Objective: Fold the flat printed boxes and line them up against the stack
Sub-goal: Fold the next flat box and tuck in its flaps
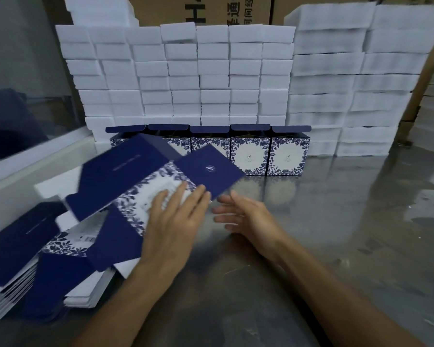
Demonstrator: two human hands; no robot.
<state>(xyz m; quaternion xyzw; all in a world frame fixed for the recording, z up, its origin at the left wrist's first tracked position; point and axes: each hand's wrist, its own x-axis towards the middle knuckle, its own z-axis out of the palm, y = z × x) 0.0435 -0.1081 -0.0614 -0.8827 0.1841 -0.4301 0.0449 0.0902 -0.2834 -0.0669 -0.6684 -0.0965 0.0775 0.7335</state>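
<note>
Risk is the flat box (145, 186) slipping: our left hand (176, 216) only presses it with straight fingers, our right hand (246, 216) relaxed beside it, holding nothing, at the table's (336, 221) left edge

I see the flat box (145, 186) motion-blurred, its print unreadable; it hides the leftmost folded boxes (251, 154) in the row. My left hand (172, 219) covers part of it. The flat pile (23, 266) is cut off at left. Right fingertips (218, 211) smear
</note>
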